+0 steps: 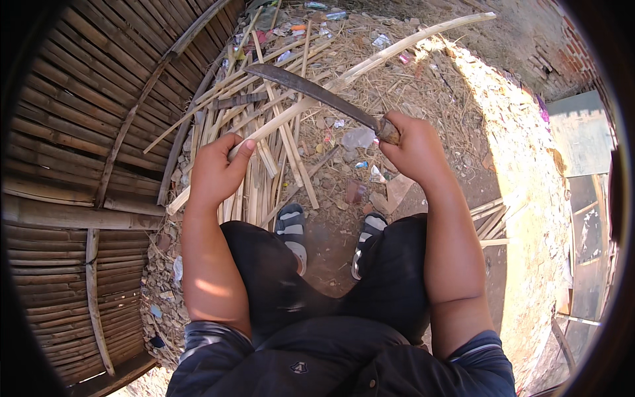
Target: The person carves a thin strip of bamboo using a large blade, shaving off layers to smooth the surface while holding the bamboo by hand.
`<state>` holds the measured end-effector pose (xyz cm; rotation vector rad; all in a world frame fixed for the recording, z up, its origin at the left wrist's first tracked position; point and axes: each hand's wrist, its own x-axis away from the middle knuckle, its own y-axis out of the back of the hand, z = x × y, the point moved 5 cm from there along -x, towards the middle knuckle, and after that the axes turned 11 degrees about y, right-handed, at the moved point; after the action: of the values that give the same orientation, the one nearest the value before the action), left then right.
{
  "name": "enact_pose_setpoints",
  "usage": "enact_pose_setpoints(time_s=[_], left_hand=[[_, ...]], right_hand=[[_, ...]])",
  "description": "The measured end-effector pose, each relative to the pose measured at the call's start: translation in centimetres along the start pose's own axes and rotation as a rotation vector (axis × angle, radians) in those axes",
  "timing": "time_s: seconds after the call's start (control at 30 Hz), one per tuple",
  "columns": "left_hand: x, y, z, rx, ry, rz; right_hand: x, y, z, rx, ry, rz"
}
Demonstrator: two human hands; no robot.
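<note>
My left hand (pixel 221 165) is closed round a long, pale bamboo strip (pixel 390 51). From the lower left the strip slants up past the hand to the far right. My right hand (pixel 415 147) grips the wooden handle of a machete (pixel 316 89), whose dark, curved blade points to the far left. The blade crosses over the strip; whether the two touch, I cannot tell. Below my left hand, several split bamboo strips (pixel 289 149) lie in a loose heap on the ground. A short dark piece (pixel 239 100) lies across them.
A bamboo slat wall (pixel 86 126) rises on the left. More cut strips (pixel 491 221) lie right of my right forearm. Shavings and litter cover the ground (pixel 430 86). A brick wall (pixel 575 43) and a grey panel (pixel 582 132) stand at the right. My sandalled feet (pixel 290 228) are below.
</note>
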<state>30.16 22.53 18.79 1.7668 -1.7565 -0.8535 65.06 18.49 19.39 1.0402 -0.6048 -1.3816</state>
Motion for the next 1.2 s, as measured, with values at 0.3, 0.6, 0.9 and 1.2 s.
enact_pose_setpoints(time_s=[0.3,0.6,0.9,1.2], left_hand=[[0.6,0.1,-1.4,-0.109,0.006,-0.039],[0.7,-0.3,-1.7,-0.15,-0.024,-0.048],[0.1,-0.6,-1.2,-0.177,0.004,-0.023],[0.8,-0.7,-2.0,-0.311,0.089,0.053]], right_hand=[[-0.5,-0.8,0.1,0.097,-0.008,-0.057],[-0.3,-1.8,2.2,0.128,0.055,0.01],[-0.3,-1.9,0.6,0.111,0.025,0.0],[-0.8,-1.8,-3.1,0.017,-0.083,0.11]])
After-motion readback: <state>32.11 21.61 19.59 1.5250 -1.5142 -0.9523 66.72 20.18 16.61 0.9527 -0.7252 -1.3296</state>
